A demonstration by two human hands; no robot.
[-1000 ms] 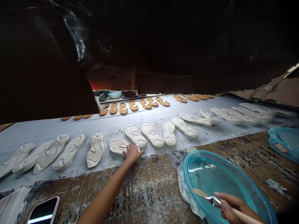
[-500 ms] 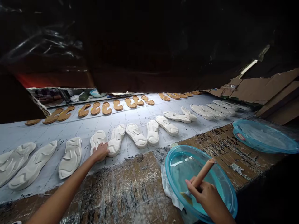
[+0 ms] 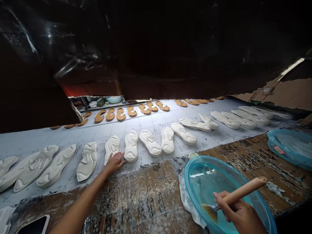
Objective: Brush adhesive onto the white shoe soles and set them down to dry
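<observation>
Streaked and blotched with dark marks, the brown counter (image 3: 136, 195) runs along the near side of a pale ruled sheet (image 3: 148, 122), under a low black cover (image 3: 156, 48). At the near left lies a phone (image 3: 34, 226), with several white soles (image 3: 57, 165) slanting across the sheet beyond it. Next comes the left hand (image 3: 114, 163), its grip loose and spread, fingers resting over the near end of one white sole (image 3: 113, 145). That sole lay sideways a second ago; now it points away from the person, and the neighbouring sole (image 3: 131, 146), just to its right, has also swung nearly straight. As I judge it, the pair now sits side by side with faces up and easy to reach. More white soles fan off to the right, and tan soles (image 3: 120, 114) line the far side. In front, the right hand (image 3: 237, 213) has its grip closed around a wooden-handled brush (image 3: 243, 191), whose bristles have come down inside a teal bowl (image 3: 209, 158), near its left wall, so they are probably taking up liquid. Farther right sits a second teal bowl (image 3: 274, 141), with torn cardboard (image 3: 290, 94) behind.
</observation>
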